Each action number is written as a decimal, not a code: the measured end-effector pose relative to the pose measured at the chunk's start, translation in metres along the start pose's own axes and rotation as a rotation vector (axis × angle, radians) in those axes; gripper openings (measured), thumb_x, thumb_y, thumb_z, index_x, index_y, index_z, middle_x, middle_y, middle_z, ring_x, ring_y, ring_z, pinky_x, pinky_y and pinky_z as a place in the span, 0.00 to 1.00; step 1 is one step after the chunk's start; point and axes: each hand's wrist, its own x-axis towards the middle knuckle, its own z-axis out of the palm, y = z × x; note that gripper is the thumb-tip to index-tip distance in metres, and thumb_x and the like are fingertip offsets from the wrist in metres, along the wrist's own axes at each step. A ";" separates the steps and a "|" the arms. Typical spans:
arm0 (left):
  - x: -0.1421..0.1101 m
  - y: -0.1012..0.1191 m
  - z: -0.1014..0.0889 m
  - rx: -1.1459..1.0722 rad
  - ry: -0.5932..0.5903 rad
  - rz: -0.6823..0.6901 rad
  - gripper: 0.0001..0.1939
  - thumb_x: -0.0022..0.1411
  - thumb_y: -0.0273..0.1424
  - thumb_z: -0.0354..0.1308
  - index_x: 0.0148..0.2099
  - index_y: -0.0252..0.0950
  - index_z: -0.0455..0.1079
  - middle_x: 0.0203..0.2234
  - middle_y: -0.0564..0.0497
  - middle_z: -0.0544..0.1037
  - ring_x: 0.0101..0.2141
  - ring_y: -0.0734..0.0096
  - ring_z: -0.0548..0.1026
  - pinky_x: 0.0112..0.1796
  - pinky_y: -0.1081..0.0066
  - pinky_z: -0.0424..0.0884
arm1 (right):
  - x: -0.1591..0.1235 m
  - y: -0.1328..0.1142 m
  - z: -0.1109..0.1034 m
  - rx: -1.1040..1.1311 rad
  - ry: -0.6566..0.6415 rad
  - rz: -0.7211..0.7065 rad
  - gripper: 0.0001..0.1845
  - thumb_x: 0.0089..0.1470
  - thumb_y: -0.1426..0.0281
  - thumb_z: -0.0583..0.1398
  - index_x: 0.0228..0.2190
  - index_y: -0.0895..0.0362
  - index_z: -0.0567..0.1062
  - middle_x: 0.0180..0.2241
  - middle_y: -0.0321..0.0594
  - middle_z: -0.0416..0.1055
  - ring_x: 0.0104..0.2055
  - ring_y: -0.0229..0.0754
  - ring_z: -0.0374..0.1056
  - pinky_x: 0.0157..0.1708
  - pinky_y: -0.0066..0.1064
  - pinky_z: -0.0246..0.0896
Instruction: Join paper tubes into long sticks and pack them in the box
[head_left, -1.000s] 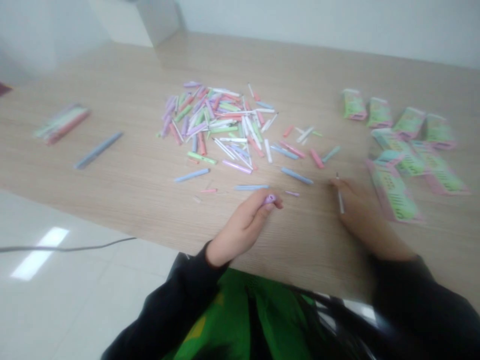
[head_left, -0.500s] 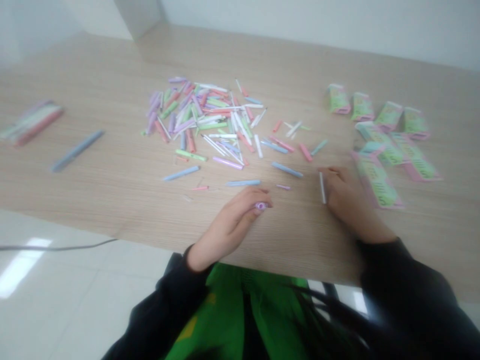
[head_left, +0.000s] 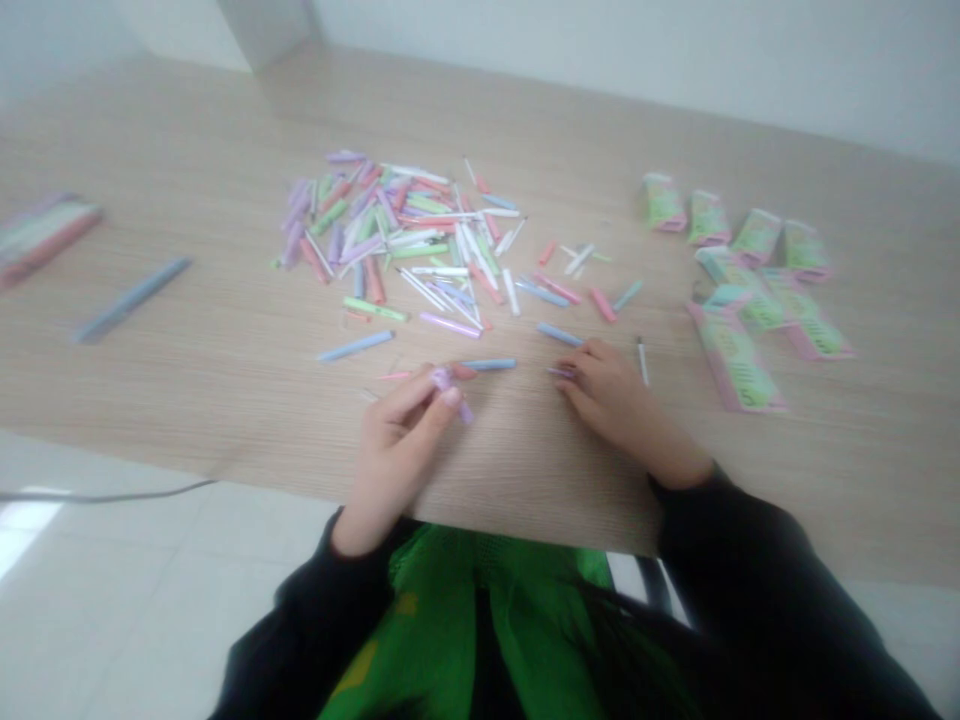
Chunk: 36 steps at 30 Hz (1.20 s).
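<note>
Between the thumb and fingers of my left hand [head_left: 405, 430] is a short purple pen barrel [head_left: 453, 393], tilted over the table. My right hand [head_left: 611, 400] rests low on the table, fingers pinched on a small thin purple piece [head_left: 559, 372] whose left end sticks out. A blue pen barrel [head_left: 559, 333] lies just beyond those fingers, and another blue barrel [head_left: 491, 364] lies between the hands. To the right of my right hand lies a white pen refill [head_left: 643, 360] with a dark tip.
A loose pile of coloured pen parts [head_left: 405, 225] spreads across the middle of the wooden table [head_left: 247, 400]. Several green and pink packets [head_left: 739, 355] stand and lie at right. Far left are a blue stick [head_left: 133, 298] and a bundle of coloured sticks [head_left: 46, 240].
My right hand has left the white refill lying on the table and moved left onto the small purple piece. My left hand has shifted left, turning the purple barrel.
</note>
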 end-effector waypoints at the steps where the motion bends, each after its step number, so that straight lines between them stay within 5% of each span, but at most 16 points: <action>1: -0.001 -0.003 0.001 -0.041 0.014 -0.032 0.12 0.69 0.43 0.61 0.46 0.42 0.81 0.32 0.52 0.77 0.34 0.67 0.71 0.43 0.65 0.68 | 0.001 0.002 0.002 0.031 0.010 0.014 0.08 0.60 0.75 0.58 0.39 0.59 0.78 0.41 0.50 0.72 0.45 0.54 0.71 0.49 0.49 0.68; 9: 0.006 -0.014 0.014 -0.276 0.075 -0.166 0.13 0.69 0.44 0.59 0.41 0.40 0.76 0.29 0.53 0.71 0.29 0.70 0.67 0.33 0.70 0.68 | 0.004 0.002 0.011 0.154 0.094 0.025 0.07 0.62 0.75 0.57 0.32 0.56 0.74 0.37 0.47 0.73 0.43 0.50 0.70 0.47 0.45 0.67; 16: 0.009 -0.012 0.032 -0.353 -0.186 -0.284 0.17 0.70 0.43 0.55 0.32 0.38 0.62 0.21 0.58 0.60 0.21 0.76 0.59 0.24 0.73 0.57 | 0.001 -0.021 -0.009 0.341 0.112 -0.103 0.07 0.64 0.74 0.57 0.36 0.55 0.75 0.38 0.43 0.75 0.41 0.46 0.71 0.44 0.39 0.68; 24: 0.007 0.002 0.042 -0.064 -0.181 -0.223 0.19 0.67 0.44 0.60 0.29 0.37 0.68 0.19 0.59 0.60 0.22 0.75 0.56 0.27 0.70 0.56 | -0.006 -0.052 -0.017 0.481 0.148 -0.268 0.08 0.66 0.73 0.58 0.38 0.53 0.78 0.38 0.39 0.75 0.41 0.43 0.72 0.44 0.37 0.70; 36: 0.000 -0.009 0.053 -0.192 -0.207 -0.232 0.23 0.68 0.51 0.57 0.29 0.38 0.66 0.19 0.57 0.62 0.22 0.74 0.59 0.26 0.70 0.57 | -0.012 -0.057 -0.016 0.692 0.231 -0.183 0.07 0.60 0.77 0.64 0.36 0.53 0.81 0.34 0.35 0.78 0.38 0.39 0.74 0.41 0.33 0.70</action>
